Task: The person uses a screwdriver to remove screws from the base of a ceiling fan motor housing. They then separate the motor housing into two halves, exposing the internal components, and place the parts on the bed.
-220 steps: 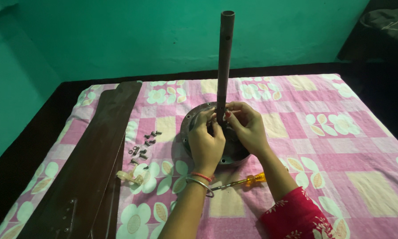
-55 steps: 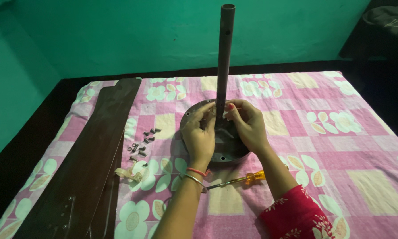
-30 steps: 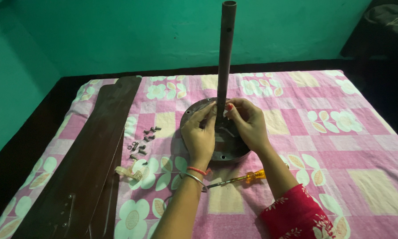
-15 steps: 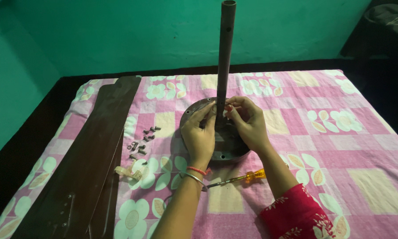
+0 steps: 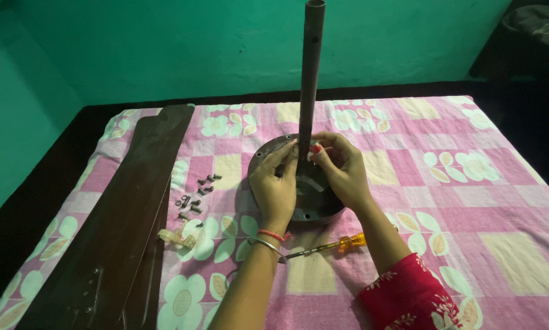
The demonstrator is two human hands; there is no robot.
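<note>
Both hands worked at the foot of the upright rod (image 5: 312, 79) on the round motor housing (image 5: 299, 183), mid-bed. The left hand (image 5: 276, 186) and right hand (image 5: 341, 168) had fingertips (image 5: 316, 148) pinched together around something too small to tell. A screwdriver (image 5: 329, 245) lay nearer; screws (image 5: 196, 195) and dark blades (image 5: 125, 220) lay left.

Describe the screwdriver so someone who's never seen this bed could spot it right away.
Start at the pink floral bedsheet and find the round dark fan motor with the tall rod rising from it. Just below the motor, between the person's two forearms, lies the screwdriver. Its translucent orange handle is the only bright orange thing there, unlike the small dark screws to the left.
</note>
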